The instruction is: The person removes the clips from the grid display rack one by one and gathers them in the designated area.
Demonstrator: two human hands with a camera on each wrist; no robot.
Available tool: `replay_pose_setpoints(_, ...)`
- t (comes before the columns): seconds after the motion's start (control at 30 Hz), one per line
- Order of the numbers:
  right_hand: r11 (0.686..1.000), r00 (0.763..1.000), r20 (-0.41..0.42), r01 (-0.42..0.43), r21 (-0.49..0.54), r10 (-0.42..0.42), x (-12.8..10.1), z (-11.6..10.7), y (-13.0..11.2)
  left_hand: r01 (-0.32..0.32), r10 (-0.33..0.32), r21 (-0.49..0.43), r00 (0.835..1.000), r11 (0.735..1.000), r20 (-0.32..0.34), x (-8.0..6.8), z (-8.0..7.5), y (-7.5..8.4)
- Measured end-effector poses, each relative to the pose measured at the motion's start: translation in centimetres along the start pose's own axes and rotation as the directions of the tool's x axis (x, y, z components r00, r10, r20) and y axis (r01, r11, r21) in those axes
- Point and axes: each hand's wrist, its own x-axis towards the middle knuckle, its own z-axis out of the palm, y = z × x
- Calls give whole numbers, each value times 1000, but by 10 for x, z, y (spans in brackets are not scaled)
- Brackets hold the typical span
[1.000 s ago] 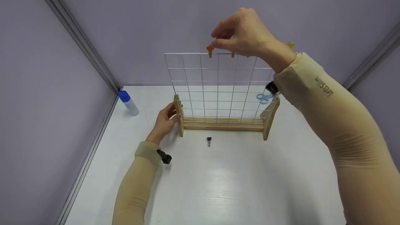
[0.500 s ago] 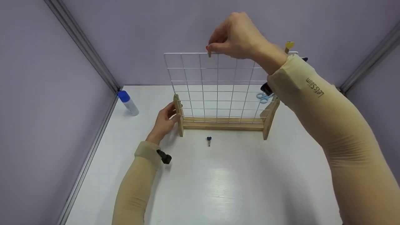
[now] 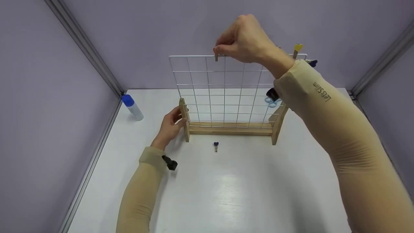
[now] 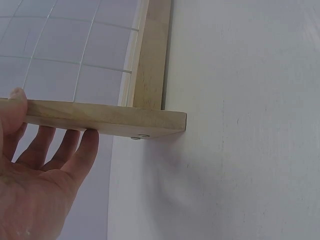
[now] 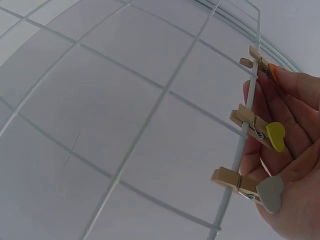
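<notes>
My right hand [image 3: 245, 40] pinches the orange-heart clothespin [image 3: 216, 58] between thumb and fingers on the top wire of a white grid panel [image 3: 225, 84]. The right wrist view shows this clothespin [image 5: 257, 60] with its wooden ends spread at the wire. Along the same wire sit a yellow-heart clothespin [image 5: 257, 129] and a grey-heart clothespin [image 5: 247, 187], near my palm. My left hand [image 3: 170, 126] grips the left upright of the wooden stand [image 3: 231, 131]; thumb and fingers [image 4: 85, 152] lie on opposite faces of the board.
On the white table [image 3: 207, 187], a dark-blue-heart clothespin [image 3: 216, 146] lies before the stand. Light-blue scissors [image 3: 272, 102] lie behind the grid. A blue-capped bottle [image 3: 132, 107] is at left. Another yellow-heart clothespin [image 3: 297, 50] and a dark blue one [image 3: 312, 63] are at the grid's right corner.
My right hand has shifted slightly left and down, and its thumb now covers the orange heart it was beside. My left hand has stayed on the upright.
</notes>
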Motion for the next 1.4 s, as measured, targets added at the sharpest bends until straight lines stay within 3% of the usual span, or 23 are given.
replay_pose_setpoints(0.3,1000,999,-32,4,26,-3,-6,-12,-6,-29,29,-38,999,999,21,-1,-1,-1)
replay_pose_setpoints(0.57,994,991,-113,83,74,-75,-17,-21,-10,-27,27,-7,1000,1000,8,-1,-1,-1)
replay_pose_setpoints(0.83,980,982,-136,152,129,-134,-38,-27,-5,-27,27,1,1000,1000,8,-1,-2,-2)
replay_pose_setpoints(1.03,971,982,-99,173,166,-159,-57,-18,3,-32,32,-10,999,999,16,-1,-3,1)
replay_pose_setpoints(1.23,964,978,-28,206,167,-204,-74,0,16,5,-3,-55,999,998,32,1,-5,2)
replay_pose_setpoints(1.4,951,975,31,209,227,-222,-84,19,29,16,-12,-74,999,997,48,2,-8,2)
